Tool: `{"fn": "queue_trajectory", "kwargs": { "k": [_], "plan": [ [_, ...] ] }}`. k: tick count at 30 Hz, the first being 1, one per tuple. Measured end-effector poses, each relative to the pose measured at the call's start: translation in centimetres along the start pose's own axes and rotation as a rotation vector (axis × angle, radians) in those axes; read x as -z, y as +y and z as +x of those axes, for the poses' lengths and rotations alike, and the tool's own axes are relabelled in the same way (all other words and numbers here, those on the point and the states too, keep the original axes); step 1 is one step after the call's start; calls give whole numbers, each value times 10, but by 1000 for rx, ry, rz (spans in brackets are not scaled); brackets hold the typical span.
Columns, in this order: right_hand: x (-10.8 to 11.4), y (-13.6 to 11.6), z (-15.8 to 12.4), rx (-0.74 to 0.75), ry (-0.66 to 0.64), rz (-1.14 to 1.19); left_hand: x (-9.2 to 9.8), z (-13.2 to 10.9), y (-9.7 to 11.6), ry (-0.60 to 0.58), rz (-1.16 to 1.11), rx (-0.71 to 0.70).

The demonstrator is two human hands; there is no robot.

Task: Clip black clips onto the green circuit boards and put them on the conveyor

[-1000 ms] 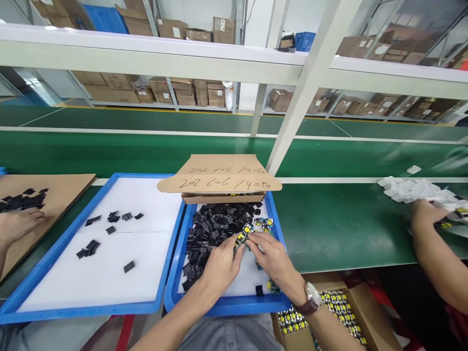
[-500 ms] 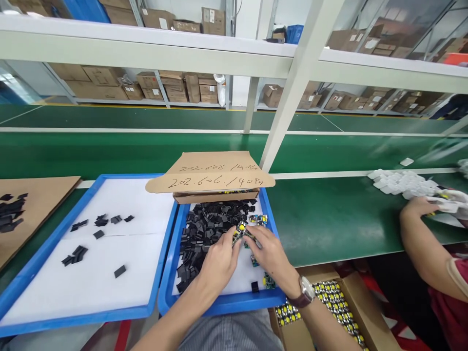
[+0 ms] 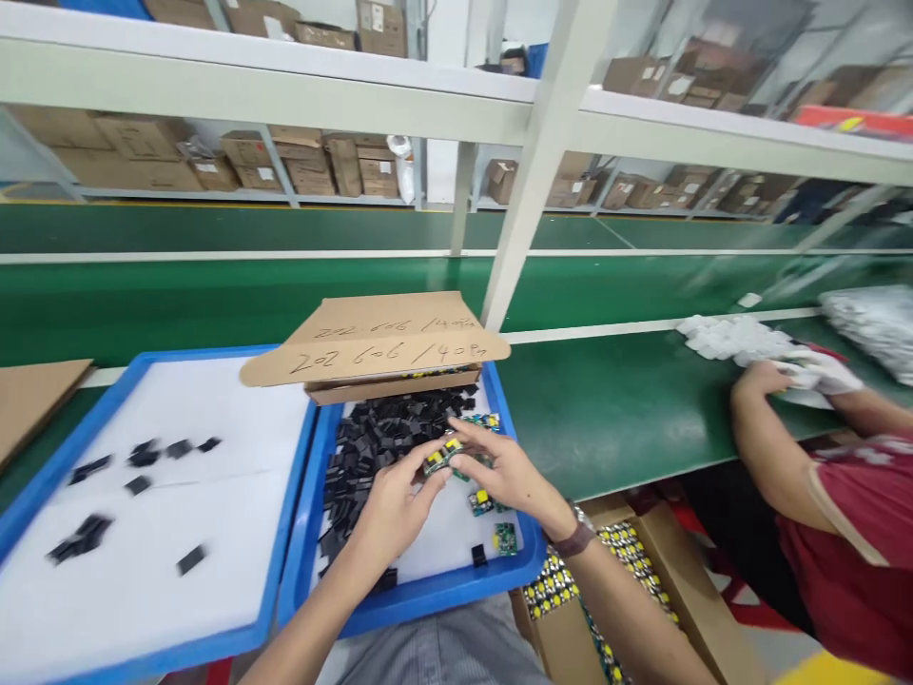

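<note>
A circuit board (image 3: 442,455) with yellow parts is up over the blue tray (image 3: 463,583). It lies between the fingers of both hands: the left hand (image 3: 395,504) pinches it from the left, the right hand (image 3: 510,473) grasps it from the right, partly covering it. The step in hand seems to be two-handed handling of this single board; the next move likely calls for an even, light pinch. Loose black pieces (image 3: 357,466) crowd the tray's left side, other boards (image 3: 506,538) its right. Behind stands a cardboard box (image 3: 399,323) with handwriting; beyond, the green counter (image 3: 592,419).
</note>
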State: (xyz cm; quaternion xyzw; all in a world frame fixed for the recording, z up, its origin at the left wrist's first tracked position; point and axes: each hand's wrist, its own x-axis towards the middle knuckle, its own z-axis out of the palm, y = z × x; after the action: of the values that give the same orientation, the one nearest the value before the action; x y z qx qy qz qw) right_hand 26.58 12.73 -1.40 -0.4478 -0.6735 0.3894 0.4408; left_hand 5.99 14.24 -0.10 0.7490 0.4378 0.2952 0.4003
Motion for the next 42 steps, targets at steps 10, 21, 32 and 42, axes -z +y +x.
{"fn": "queue_trajectory", "kwargs": {
  "k": [10, 21, 32, 42],
  "plan": [
    [-22, 1, -11, 149, 277, -450, -23, -4, -19, 330, 404, -267],
    [12, -2, -27, 41, -86, -947, 46, -28, 4, 351, -447, 362],
    [-52, -8, 10, 219, -287, -1031, 52, -85, -6, 345, -672, 498],
    [-50, -10, 17, 127, -227, -893, 53, -99, -17, 252, -714, 436]
  ]
}}
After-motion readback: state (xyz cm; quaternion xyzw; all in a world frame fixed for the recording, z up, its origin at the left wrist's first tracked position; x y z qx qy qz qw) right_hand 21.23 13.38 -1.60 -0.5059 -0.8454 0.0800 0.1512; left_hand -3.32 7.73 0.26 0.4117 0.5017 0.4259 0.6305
